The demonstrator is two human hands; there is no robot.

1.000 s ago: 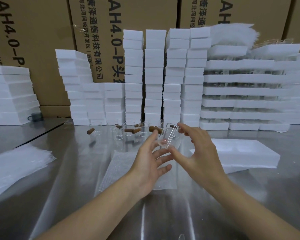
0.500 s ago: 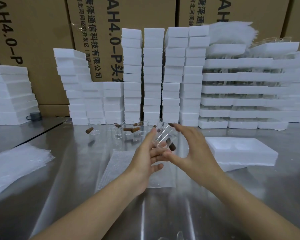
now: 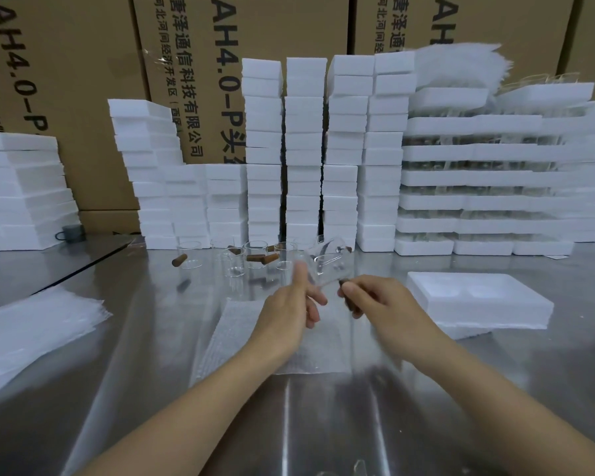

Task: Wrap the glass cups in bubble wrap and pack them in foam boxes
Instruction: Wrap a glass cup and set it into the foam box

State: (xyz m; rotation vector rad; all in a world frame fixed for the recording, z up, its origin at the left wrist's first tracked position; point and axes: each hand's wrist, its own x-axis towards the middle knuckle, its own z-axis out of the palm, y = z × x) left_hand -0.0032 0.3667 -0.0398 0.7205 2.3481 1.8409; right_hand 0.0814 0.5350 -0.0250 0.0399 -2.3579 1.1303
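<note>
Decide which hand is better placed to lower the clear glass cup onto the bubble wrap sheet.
Right, probably: the right hand grips the brown wooden handle of the clear glass cup above the bubble wrap sheet; the left hand only steadies the glass with thumb and fingers.

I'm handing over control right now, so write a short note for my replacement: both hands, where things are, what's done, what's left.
Left hand: thumb and fingers pinch the glass cup, held in the air.
Right hand: grips the cup's brown handle.
Bubble wrap sheet lies flat on the table under the hands; open foam box to its right; more cups stand behind.
Done: one cup is in hand, unwrapped.
Left: wrap it, put it in the foam box, then the others.
</note>
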